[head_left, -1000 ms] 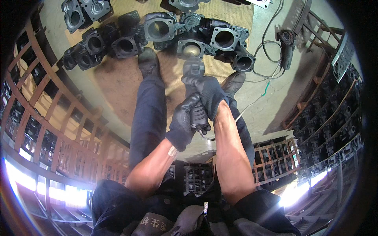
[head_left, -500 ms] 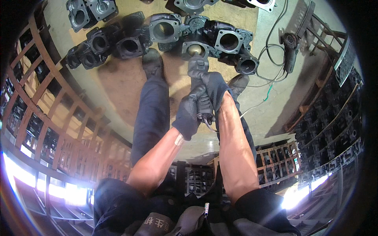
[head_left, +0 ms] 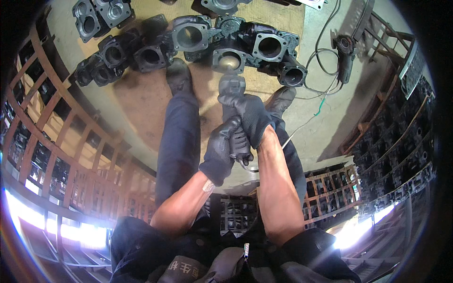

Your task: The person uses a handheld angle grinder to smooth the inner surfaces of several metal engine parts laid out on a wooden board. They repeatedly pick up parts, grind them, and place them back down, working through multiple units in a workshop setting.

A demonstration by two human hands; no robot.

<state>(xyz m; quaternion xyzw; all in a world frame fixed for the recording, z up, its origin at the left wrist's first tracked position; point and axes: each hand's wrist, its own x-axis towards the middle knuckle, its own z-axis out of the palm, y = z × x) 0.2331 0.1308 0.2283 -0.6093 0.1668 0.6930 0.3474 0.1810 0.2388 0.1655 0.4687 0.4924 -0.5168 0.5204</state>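
A black corded electric grinder (head_left: pixel 239 144) lies lengthwise between my gloved hands, its front end pointing away from me. My left hand (head_left: pixel 221 150) is wrapped round its rear body, by the vent slots. Further forward, my right hand (head_left: pixel 252 115) grips it nearer the head. The grinder's head (head_left: pixel 232 85) sits just short of a dark cast-metal pipe fitting (head_left: pixel 229 61), whose round flanged opening faces me with a bright spot inside. Whether a bit reaches into the opening cannot be made out. Both hands wear dark gloves.
Several more flanged castings (head_left: pixel 189 37) stand in a row on a tan mat (head_left: pixel 141 96), near my shoes. A second grinder (head_left: pixel 347 56) with a looped cable (head_left: pixel 309 80) lies on the floor at right. Slatted racks (head_left: pixel 61 151) and stacked dark parts (head_left: pixel 396 137) flank me.
Both hands have drawn the grinder slightly back toward me, so its head stands further from the casting's opening. The whole view has shifted a little. My grip looks the same.
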